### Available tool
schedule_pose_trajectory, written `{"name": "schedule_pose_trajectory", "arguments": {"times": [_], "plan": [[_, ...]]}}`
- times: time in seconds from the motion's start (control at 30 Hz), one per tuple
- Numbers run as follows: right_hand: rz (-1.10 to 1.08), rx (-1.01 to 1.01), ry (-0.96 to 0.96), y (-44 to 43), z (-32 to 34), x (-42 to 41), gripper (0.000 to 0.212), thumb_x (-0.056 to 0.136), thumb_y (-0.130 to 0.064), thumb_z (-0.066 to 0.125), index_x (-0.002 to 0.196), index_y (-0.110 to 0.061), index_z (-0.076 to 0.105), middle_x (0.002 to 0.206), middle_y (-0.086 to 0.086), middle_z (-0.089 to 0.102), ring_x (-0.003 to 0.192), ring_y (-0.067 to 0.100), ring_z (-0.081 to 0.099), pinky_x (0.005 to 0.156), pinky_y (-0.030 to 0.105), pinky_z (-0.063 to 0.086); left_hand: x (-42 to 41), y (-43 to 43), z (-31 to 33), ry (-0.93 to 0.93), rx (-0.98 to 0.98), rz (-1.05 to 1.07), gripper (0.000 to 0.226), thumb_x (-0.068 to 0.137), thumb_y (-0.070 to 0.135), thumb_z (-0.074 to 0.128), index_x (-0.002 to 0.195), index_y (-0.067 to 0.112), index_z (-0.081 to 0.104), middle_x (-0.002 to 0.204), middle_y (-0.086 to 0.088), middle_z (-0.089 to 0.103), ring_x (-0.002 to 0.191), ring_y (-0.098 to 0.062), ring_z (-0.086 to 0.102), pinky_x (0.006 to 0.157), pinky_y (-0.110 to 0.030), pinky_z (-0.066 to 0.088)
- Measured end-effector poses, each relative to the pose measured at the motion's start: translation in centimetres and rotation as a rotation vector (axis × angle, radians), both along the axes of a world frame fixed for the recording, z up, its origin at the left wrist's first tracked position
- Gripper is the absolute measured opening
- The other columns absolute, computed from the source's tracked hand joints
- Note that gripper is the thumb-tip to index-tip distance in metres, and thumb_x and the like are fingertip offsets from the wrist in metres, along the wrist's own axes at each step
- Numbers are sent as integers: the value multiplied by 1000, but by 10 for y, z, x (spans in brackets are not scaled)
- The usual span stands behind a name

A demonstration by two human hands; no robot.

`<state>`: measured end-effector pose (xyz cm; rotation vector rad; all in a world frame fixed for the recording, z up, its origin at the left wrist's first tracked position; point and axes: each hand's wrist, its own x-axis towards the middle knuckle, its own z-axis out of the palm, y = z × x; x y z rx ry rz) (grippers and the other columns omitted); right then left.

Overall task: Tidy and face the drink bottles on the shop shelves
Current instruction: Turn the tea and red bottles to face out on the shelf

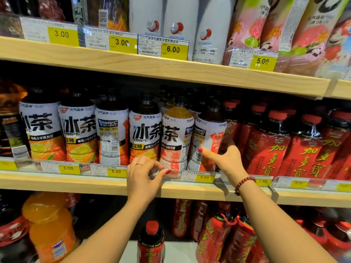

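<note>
On the middle shelf [106,184] stands a row of white-labelled iced tea bottles. A peach tea bottle [175,137] with a pink lower label is in the middle of the row. My left hand [144,177] reaches over the clear price rail [224,176]. Its fingers and thumb curl in a pinch at that bottle's base. To the right stands an iced tea bottle [208,130] with its label turned sideways. My right hand [226,160] grips it low down, thumb on the front and fingers round its right side. Another lemon tea bottle [112,133] shows its back label.
Red herbal tea bottles [269,149] crowd the shelf just right of my right hand. The upper shelf [171,67] hangs close above the bottle caps and carries white and pink bottles. Below are an orange soda bottle [47,224] and more red bottles [151,242].
</note>
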<state>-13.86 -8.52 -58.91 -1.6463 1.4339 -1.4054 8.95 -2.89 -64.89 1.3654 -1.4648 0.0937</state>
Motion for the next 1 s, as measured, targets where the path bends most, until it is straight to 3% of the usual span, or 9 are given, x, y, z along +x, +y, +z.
{"name": "schedule_pose_trajectory", "arguments": {"times": [0.13,0.27,0.4,0.53,0.6,0.67,0.77,0.9,1.0], "plan": [[19,-5,-27,2,1,-1,90,35,-69,81,98,-9,59,89,7,71,83,17,69,76,42,59,0,1,0,-1,2,4,19,69,28,82,67,22,64,72,10,51,81,-14,46,75,-29,30],[-2,-9,24,3,0,-4,85,43,-66,81,102,-9,58,99,7,68,93,21,65,81,43,57,0,2,1,-9,7,2,19,69,30,82,68,22,65,72,8,54,81,-14,47,74,-27,28],[-29,-44,32,10,-3,-1,70,56,-59,80,100,-8,59,97,4,68,92,17,64,71,29,54,4,4,4,-28,16,-40,16,70,28,82,70,22,67,73,8,55,83,-16,49,78,-30,32],[54,-44,41,25,-6,-1,47,74,-38,77,109,-12,58,108,0,67,98,8,62,86,28,53,17,8,11,-103,50,-152,9,73,17,80,78,19,73,76,4,60,82,-19,53,77,-43,45],[76,-98,17,40,-16,-2,53,76,-30,76,121,-14,55,119,-2,62,107,7,58,96,27,48,25,8,16,-181,55,-198,11,74,13,79,82,18,74,78,3,64,83,-20,56,76,-41,46],[50,-191,-14,60,-33,0,60,72,-36,77,126,-21,52,122,-7,59,111,3,56,95,21,45,32,7,19,-268,49,-217,12,75,17,78,85,19,74,80,7,64,83,-19,56,74,-35,45],[81,-243,-33,91,-71,15,50,72,-44,77,115,-27,58,113,-9,62,104,2,60,87,14,47,35,5,16,-314,16,-205,13,75,21,78,86,18,72,82,5,64,83,-19,55,73,-33,44],[205,-33,-19,115,-144,43,38,74,-33,77,108,-30,61,109,-9,63,103,4,61,84,19,50,30,3,5,-341,-61,-130,17,74,22,79,84,12,69,83,-3,64,80,-23,55,71,-35,42],[229,175,-14,117,-197,58,43,73,-25,80,107,-36,56,112,-9,61,100,-2,58,83,18,49,32,1,-1,-374,-90,-106,19,79,28,75,87,12,69,86,-5,65,81,-26,56,70,-37,42]]}}
